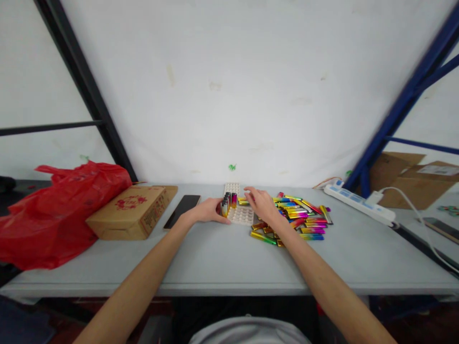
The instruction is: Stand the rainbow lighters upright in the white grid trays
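Several lighters [233, 199] with dark or metallic tops stand upright in a pale tray [245, 217] with rows of small pockets. My left hand [210, 210] curves round the left end of this row, thumb in front and fingers apart; whether it presses on the lighters or the tray is not clear. Over the tray's right side is my right hand [263, 205], its fingers bent. A yellow lighter [243, 201] lies level at its fingertips and seems pinched there. To the right, a loose pile of shiny rainbow-coloured lighters [297, 215] lies partly under my right wrist.
Left of the tray are a dark phone [182, 210], a brown cardboard box [129, 212] and a red plastic bag [60, 215]. A white power strip [358, 203] with a plugged-in cable lies at the right. Behind the grey table [229, 267] stands a white wall.
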A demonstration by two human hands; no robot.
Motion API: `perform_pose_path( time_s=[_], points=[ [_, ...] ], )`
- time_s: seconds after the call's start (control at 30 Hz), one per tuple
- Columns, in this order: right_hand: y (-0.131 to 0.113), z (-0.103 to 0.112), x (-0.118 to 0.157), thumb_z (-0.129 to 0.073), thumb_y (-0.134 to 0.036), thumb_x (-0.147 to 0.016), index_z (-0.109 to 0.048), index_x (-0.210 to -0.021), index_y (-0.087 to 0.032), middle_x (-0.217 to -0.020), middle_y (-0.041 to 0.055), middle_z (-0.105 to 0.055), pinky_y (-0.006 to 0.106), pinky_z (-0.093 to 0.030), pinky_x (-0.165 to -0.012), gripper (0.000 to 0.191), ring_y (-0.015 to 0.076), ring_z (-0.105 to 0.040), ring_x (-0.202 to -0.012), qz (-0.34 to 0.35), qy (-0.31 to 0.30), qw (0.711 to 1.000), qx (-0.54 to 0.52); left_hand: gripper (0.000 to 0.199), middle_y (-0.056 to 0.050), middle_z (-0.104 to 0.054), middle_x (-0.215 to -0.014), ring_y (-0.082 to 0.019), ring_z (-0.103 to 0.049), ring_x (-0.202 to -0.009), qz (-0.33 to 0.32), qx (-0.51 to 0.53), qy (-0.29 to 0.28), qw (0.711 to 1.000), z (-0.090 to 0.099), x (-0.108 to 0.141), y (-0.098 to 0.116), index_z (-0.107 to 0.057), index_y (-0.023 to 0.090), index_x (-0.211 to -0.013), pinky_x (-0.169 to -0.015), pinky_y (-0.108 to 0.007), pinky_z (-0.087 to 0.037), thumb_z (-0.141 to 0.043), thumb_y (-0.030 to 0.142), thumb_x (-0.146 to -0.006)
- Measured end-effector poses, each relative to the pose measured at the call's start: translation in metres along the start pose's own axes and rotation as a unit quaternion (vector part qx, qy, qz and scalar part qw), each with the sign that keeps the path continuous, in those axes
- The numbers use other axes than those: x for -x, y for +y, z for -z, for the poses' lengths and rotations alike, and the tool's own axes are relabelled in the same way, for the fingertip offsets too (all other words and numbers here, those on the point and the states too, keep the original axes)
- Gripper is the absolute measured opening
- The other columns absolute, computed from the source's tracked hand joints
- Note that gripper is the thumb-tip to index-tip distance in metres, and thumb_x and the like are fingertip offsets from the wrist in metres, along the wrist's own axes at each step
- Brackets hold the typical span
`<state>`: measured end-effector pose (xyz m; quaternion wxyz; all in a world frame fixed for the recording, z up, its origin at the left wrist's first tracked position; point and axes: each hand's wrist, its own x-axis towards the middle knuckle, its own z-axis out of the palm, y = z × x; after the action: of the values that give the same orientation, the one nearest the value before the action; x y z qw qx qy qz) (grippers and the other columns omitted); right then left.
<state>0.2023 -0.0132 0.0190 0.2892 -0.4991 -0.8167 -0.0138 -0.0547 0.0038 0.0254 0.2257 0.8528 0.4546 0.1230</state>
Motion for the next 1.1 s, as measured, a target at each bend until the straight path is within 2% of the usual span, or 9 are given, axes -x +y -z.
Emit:
perform_pose_path(
  time_s=[0.1,0.27,0.43,0.63,0.8,0.97,1.1],
  points=[
    [0.031,0.013,0.005,-0.045,-0.024,-0.104,-0.066,-0.125,-0.013,-0.125,0.0169,-0.070,0.036,-0.045,-0.104,0.031,0.0259,-0.064,-0.118,-0.026,-0.015,0.999,0.045,0.071,-0.002,-0.067,-0.084,-0.020,-0.060,-0.071,0.004,0.000,-0.005,1.000,0.001,0.001,0.002,-0.063,0.018,-0.102,-0.059,-0.028,-0.039,-0.081,0.072,-0.058],
    [0.072,0.026,0.015,-0.049,-0.026,-0.103,-0.071,-0.124,-0.013,-0.128,0.0171,-0.071,0.038,-0.044,-0.108,0.033,0.0272,-0.066,-0.119,-0.044,-0.141,0.987,0.058,0.070,-0.002,-0.067,-0.084,-0.020,-0.059,-0.071,0.008,0.004,-0.013,1.000,0.003,0.001,0.002,-0.062,0.018,-0.102,-0.059,-0.027,-0.040,-0.081,0.071,-0.060],
    [0.081,0.028,0.013,-0.051,-0.028,-0.102,-0.065,-0.135,-0.011,-0.134,0.0185,-0.068,0.036,-0.042,-0.109,0.039,0.0275,-0.063,-0.124,-0.060,-0.144,0.986,0.052,0.070,-0.001,-0.066,-0.083,-0.020,-0.060,-0.071,0.009,0.003,-0.009,1.000,0.001,0.000,-0.001,-0.063,0.018,-0.100,-0.060,-0.028,-0.041,-0.080,0.073,-0.058],
    [0.082,0.031,0.012,-0.049,-0.031,-0.104,-0.076,-0.117,-0.015,-0.118,0.0142,-0.075,0.032,-0.045,-0.100,0.034,0.0260,-0.067,-0.111,-0.013,-0.161,0.986,0.048,0.070,-0.002,-0.067,-0.083,-0.021,-0.061,-0.072,0.008,0.004,-0.006,1.000,0.001,-0.001,-0.002,-0.064,0.018,-0.098,-0.060,-0.028,-0.041,-0.080,0.073,-0.057],
    [0.083,0.026,0.014,-0.051,-0.032,-0.104,-0.075,-0.107,-0.014,-0.107,0.0137,-0.074,0.031,-0.045,-0.094,0.030,0.0232,-0.066,-0.102,-0.007,-0.119,0.992,0.049,0.072,-0.002,-0.067,-0.084,-0.021,-0.060,-0.073,0.005,0.003,-0.011,1.000,0.001,-0.001,-0.003,-0.063,0.018,-0.101,-0.060,-0.028,-0.041,-0.079,0.074,-0.059],
    [0.068,0.026,0.008,-0.036,-0.033,-0.108,-0.069,-0.109,-0.014,-0.101,0.0131,-0.071,0.031,-0.045,-0.085,0.037,0.0225,-0.066,-0.093,-0.057,0.037,0.997,0.042,0.069,0.000,-0.066,-0.081,-0.020,-0.059,-0.071,-0.001,0.003,-0.009,1.000,0.001,-0.001,-0.002,-0.064,0.018,-0.099,-0.060,-0.028,-0.040,-0.079,0.072,-0.060],
    [0.048,0.030,0.008,-0.039,-0.044,-0.106,-0.073,-0.106,-0.018,-0.086,0.0080,-0.075,0.030,-0.043,-0.075,0.043,0.0217,-0.066,-0.076,-0.076,0.086,0.992,-0.051,0.068,0.000,-0.066,-0.081,-0.020,-0.060,-0.072,0.003,0.004,-0.009,1.000,0.001,0.000,0.000,-0.064,0.019,-0.099,-0.059,-0.027,-0.040,-0.081,0.071,-0.059]
  ],
)
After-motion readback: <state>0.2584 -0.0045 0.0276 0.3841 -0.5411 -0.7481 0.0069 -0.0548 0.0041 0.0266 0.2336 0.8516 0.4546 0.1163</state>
